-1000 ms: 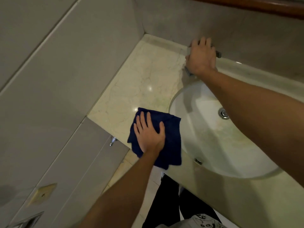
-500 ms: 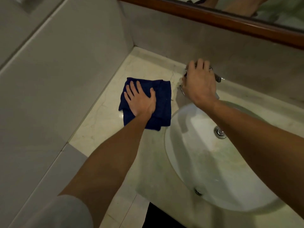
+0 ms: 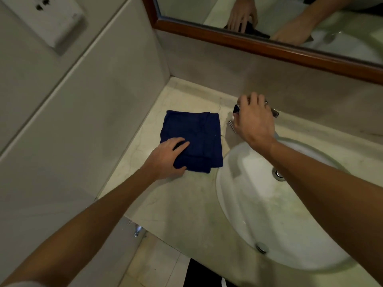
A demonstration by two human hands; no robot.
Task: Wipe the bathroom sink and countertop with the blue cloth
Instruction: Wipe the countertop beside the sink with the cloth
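Observation:
The folded blue cloth [image 3: 196,135] lies flat on the marble countertop [image 3: 176,206], in the back left corner beside the white oval sink [image 3: 244,187]. My left hand [image 3: 167,158] grips the cloth's near left corner, fingers on top and thumb at its near edge. My right hand [image 3: 255,121] is curled over the chrome faucet [image 3: 275,113] behind the basin and hides most of it. The drain [image 3: 278,175] shows in the basin under my right forearm.
A wood-framed mirror [image 3: 269,48] runs along the back wall and reflects both hands. A wall socket plate [image 3: 51,19] sits on the tiled left wall. A chrome fitting [image 3: 137,230] hangs below the counter's front edge, above the floor tiles.
My left hand pushed the cloth from the counter's front edge to the back corner, then slid back off its middle to grip the near left corner. My right hand stayed on the faucet.

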